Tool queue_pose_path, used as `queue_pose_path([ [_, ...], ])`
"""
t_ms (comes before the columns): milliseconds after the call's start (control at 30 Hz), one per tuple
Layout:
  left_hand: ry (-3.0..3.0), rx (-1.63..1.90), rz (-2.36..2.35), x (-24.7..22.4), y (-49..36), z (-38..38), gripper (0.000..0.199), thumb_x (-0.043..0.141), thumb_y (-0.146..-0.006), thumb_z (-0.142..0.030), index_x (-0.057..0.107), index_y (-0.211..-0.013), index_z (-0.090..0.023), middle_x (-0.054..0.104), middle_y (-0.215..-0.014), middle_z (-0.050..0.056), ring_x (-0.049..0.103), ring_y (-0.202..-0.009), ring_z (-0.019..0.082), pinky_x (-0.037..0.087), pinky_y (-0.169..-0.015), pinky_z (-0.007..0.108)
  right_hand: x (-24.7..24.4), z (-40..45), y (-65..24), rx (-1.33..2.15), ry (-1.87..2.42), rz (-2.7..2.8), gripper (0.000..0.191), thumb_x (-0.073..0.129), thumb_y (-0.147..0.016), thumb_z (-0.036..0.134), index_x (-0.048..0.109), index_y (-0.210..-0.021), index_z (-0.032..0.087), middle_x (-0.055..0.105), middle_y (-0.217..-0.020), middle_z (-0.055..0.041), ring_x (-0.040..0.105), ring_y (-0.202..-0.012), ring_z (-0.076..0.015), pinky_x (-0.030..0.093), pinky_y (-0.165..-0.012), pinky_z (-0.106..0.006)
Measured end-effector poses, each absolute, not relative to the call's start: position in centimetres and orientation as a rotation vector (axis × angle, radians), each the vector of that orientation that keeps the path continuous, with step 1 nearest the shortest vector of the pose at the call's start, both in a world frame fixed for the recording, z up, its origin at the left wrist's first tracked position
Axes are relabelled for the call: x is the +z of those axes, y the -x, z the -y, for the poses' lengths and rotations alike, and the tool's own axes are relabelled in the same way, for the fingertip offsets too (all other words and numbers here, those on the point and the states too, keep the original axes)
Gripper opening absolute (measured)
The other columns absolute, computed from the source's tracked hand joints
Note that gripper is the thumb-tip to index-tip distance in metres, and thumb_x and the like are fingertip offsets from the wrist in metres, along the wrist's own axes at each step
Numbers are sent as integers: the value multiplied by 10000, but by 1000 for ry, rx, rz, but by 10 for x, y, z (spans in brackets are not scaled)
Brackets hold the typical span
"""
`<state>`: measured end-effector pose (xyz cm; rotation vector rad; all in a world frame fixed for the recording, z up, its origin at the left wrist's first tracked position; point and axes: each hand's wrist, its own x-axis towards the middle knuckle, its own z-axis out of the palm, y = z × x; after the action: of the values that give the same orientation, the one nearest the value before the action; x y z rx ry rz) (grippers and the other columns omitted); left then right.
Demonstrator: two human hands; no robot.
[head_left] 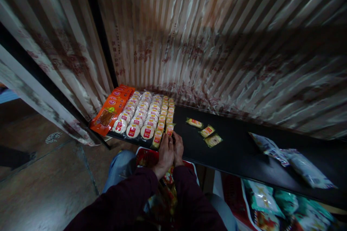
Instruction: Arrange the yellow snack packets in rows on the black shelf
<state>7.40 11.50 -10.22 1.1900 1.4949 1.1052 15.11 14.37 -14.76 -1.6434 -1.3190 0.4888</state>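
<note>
Both hands meet at the front edge of a black shelf (233, 148). My left hand (166, 151) and my right hand (178, 147) have their fingers closed around the lower end of a small yellow packet (169, 129), at the front of the rightmost column. Left of it lies another yellow packet (157, 138) in the neighbouring column. Farther left are columns of round white wrapped crackers (133, 130), overlapping in rows, then orange bags (112, 106). Loose yellow packets (207, 131) lie on the shelf to the right of my hands.
Crumpled plastic packaging (309, 168) lies on the shelf's right part. Below are a red basket (148, 155) between my knees and another basket (245, 202) with green packets (264, 196). A striped curtain (173, 43) hangs behind, and a dark pole (100, 25) stands at the left.
</note>
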Motion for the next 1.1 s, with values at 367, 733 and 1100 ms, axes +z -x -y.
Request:
queue_pose_path([
  [367,-1226,1110,-1464,-101,-79,-110,481,382,-918,-230,514,-1360,-93,328,-1552,152,277,-1454,218,200,-1223,357,-147,-147,-156,517,1604,1331,471,481,-798,442,666,-1141,176,670,-1126,-123,589,-1049,-246,460,-972,-424],
  [733,-1350,1101,-1420,-96,-72,-103,528,339,-948,-313,419,-1440,-139,321,-1564,112,223,-1471,197,168,-1225,355,-131,-161,-150,647,1642,1147,725,312,-861,647,604,-1253,111,605,-1313,-178,562,-1214,-253,392,-1080,-418],
  [1100,-1454,1040,-1445,-98,-72,-110,588,277,-956,-369,386,-1452,-72,302,-1565,150,235,-1467,214,158,-1230,384,-145,-167,-151,708,1580,1189,759,336,-832,717,630,-1212,129,642,-1271,-161,584,-1186,-250,404,-1077,-409],
])
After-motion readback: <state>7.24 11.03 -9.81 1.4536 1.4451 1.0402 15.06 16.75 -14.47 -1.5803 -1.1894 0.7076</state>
